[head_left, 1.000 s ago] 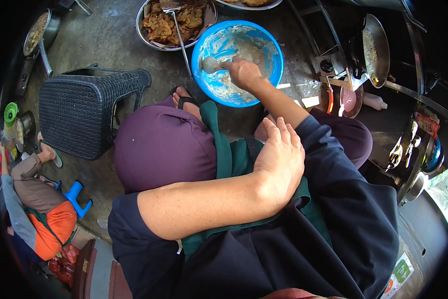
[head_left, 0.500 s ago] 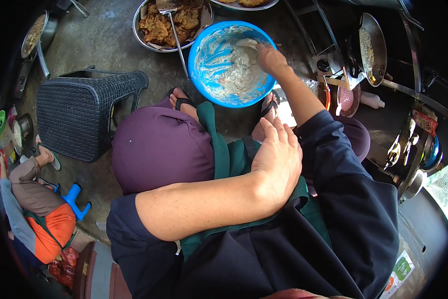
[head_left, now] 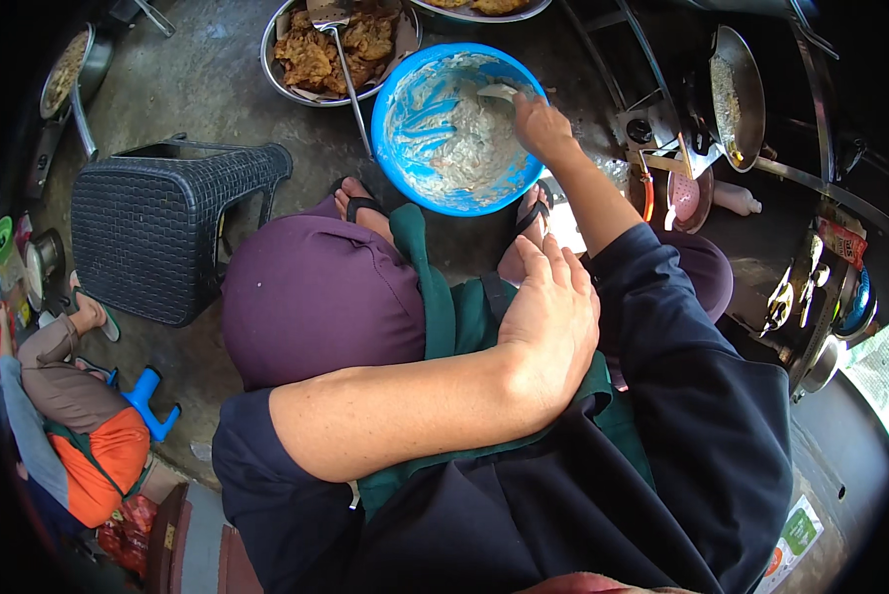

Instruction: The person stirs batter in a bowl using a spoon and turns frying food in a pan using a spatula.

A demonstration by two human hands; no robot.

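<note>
Between my feet and the fried food stands a blue basin (head_left: 390, 148) with pale, lumpy batter (head_left: 469, 148) in it, smeared up its wall. My right hand (head_left: 543, 129) reaches over the basin's right side, fingers closed round the handle of a pale spoon (head_left: 498, 91). The spoon's head shows above the batter; much of its handle is hidden in my grip. My left forearm lies across my lap, and my left hand (head_left: 553, 312) rests flat against my right upper arm, fingers stretched out and holding nothing.
A metal bowl of fried pieces (head_left: 316, 59) with a slotted turner (head_left: 331, 15) sits beyond the basin. To the left is a black stool (head_left: 143, 233); at right, a stove (head_left: 652, 129) and a frying pan (head_left: 740, 94). Another person (head_left: 78, 426) sits far left.
My right hand has shifted slightly down and right. The spoon's head has swung a little and shows more clearly above the batter. My left hand stays in place.
</note>
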